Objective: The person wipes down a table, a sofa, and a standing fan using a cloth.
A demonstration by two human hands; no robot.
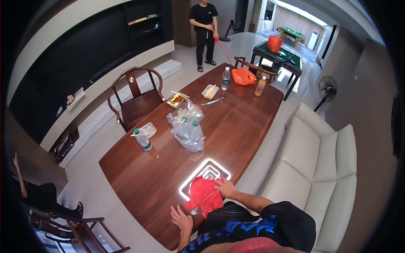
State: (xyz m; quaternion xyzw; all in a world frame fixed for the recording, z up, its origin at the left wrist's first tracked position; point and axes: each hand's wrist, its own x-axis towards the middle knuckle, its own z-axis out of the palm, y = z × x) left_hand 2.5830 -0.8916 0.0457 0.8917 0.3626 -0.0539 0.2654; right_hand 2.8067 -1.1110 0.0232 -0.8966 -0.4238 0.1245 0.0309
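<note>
A crumpled red cloth (204, 195) lies at the near end of the dark wooden table (230, 135). My right hand (226, 189) holds the cloth by its right side, fingers curled onto the fabric. Just left of it, my left hand (182, 219) rests on the tabletop with its fingers spread and nothing in them. Light from a ceiling lamp reflects off the wood beyond the cloth.
Farther up the table are a plastic bag with bottles (187, 130), a water bottle (142, 140), food containers (175, 100), an orange bag (243, 76) and a juice bottle (260, 86). A sofa (295, 147) flanks the right; a person (204, 33) stands beyond, another sits left.
</note>
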